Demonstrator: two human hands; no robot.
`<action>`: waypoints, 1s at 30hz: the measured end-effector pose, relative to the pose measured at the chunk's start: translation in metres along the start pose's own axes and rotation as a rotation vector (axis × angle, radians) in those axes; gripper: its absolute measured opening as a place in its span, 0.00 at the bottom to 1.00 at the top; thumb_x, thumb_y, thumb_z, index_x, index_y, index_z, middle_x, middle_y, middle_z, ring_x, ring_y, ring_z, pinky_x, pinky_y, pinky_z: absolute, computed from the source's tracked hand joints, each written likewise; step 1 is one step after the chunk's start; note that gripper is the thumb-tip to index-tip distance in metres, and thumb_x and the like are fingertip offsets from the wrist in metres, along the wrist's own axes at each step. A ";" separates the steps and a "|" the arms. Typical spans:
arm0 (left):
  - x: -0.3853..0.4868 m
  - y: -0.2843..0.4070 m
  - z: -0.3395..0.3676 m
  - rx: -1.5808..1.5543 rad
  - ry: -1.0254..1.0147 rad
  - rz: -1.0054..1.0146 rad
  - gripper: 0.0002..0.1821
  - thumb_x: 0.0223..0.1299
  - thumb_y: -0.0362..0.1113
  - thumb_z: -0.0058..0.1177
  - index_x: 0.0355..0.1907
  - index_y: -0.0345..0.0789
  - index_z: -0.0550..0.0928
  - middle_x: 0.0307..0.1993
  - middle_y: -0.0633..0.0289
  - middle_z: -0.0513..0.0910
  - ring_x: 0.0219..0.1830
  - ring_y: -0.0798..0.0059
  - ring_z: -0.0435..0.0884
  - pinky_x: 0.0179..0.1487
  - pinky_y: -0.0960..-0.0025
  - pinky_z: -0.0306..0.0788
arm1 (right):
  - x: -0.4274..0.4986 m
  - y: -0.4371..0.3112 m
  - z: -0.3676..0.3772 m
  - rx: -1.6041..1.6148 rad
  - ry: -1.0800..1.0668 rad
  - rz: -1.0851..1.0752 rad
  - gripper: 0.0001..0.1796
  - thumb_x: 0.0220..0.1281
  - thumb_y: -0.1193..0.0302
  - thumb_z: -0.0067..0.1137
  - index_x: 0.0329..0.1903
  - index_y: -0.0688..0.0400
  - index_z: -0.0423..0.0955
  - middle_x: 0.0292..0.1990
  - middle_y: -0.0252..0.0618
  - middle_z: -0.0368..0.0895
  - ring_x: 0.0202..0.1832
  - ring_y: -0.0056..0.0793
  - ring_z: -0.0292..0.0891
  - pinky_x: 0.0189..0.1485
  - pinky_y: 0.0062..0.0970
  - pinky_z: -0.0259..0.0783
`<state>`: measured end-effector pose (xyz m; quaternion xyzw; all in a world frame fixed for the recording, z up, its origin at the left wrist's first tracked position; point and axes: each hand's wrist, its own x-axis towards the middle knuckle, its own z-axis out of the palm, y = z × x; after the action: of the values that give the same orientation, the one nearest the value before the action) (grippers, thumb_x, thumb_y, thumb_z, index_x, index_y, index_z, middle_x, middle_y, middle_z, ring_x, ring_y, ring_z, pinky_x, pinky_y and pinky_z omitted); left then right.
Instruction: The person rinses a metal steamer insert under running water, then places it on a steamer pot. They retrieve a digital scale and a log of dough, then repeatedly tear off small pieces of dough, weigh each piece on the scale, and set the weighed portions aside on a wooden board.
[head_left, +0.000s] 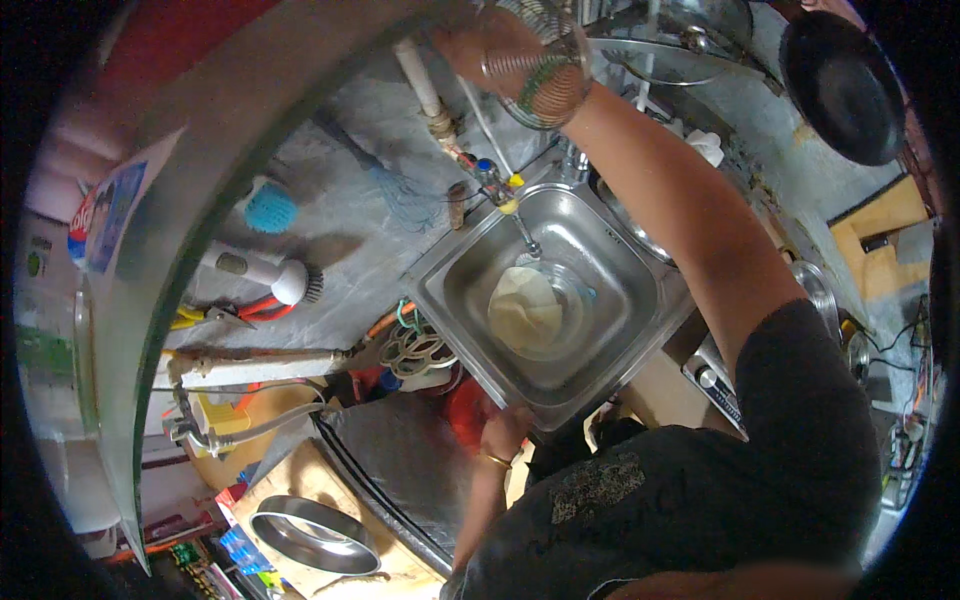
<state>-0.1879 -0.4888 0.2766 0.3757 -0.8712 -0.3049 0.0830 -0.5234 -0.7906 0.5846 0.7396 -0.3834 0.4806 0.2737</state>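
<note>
My right hand (480, 46) is raised at the top of the view, by the raised glass shelf. A clear ribbed glass (546, 82) overlaps it, and I cannot tell whether the fingers grip this glass. At the near left corner of the steel sink (622, 330), my left hand (507, 430) has its fingers curled on the rim. A gold-coloured bracelet circles that wrist. Inside the sink sits a clear bowl (576, 330), with pale, flat, rounded pieces (525, 304) lying in it. A tap spout (531, 246) points down above the bowl.
A curved glass shelf edge (225, 187) crosses the upper left. A white-handled brush (277, 279) and blue scrubber (270, 207) hang on the wall. A black pan (841, 88) hangs at upper right. A steel ring-shaped pan (315, 534) stands on a wooden surface.
</note>
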 end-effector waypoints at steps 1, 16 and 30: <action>0.000 -0.003 0.000 0.012 0.093 0.096 0.08 0.55 0.41 0.49 0.34 0.41 0.79 0.30 0.58 0.80 0.26 0.59 0.80 0.31 0.62 0.75 | -0.004 -0.002 -0.006 0.007 0.009 0.096 0.13 0.57 0.67 0.53 0.41 0.62 0.72 0.30 0.44 0.78 0.32 0.38 0.76 0.33 0.32 0.70; -0.015 0.012 -0.036 -0.185 -0.030 -0.347 0.10 0.59 0.43 0.49 0.35 0.39 0.79 0.26 0.55 0.80 0.28 0.59 0.79 0.28 0.64 0.72 | -0.439 -0.086 -0.024 -0.122 -1.418 1.066 0.09 0.47 0.72 0.54 0.34 0.58 0.77 0.34 0.50 0.79 0.36 0.46 0.76 0.38 0.39 0.72; -0.015 0.015 -0.044 -0.283 -0.110 -0.531 0.19 0.58 0.46 0.53 0.46 0.35 0.78 0.31 0.54 0.82 0.33 0.70 0.79 0.38 0.69 0.72 | -0.438 -0.068 -0.031 0.035 -0.776 1.120 0.10 0.44 0.74 0.55 0.35 0.57 0.75 0.31 0.45 0.77 0.36 0.45 0.75 0.37 0.38 0.72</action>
<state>-0.1699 -0.4913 0.3221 0.5582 -0.6945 -0.4539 0.0045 -0.5897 -0.5959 0.1905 0.5529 -0.7710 0.2558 -0.1855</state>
